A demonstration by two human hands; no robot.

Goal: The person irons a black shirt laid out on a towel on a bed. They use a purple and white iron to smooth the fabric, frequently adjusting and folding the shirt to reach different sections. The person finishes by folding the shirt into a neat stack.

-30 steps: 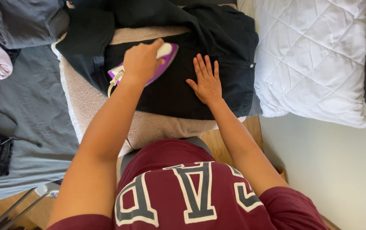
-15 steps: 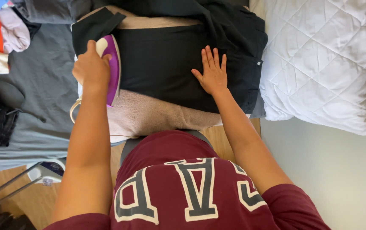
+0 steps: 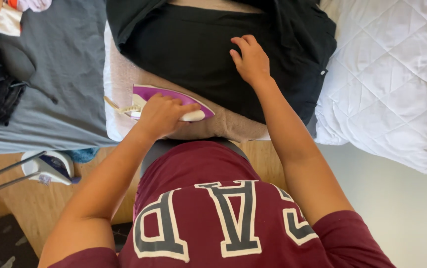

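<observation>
Iron (image 3: 174, 101) shifted nearer, off black garment (image 3: 208, 54)

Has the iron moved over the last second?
Yes. The iron, gripped by the left hand, has slid off the black garment toward the person. It now sits on the beige towel at the garment's near edge.

Bright, even daylight, sharp across most of the view.
The white pillow (image 3: 392, 74) is close to blown out, its quilting faint. The black garment (image 3: 198, 54) swallows detail in its folds. Shadows are soft; the arms cast little. The lower left corner is dim.
</observation>
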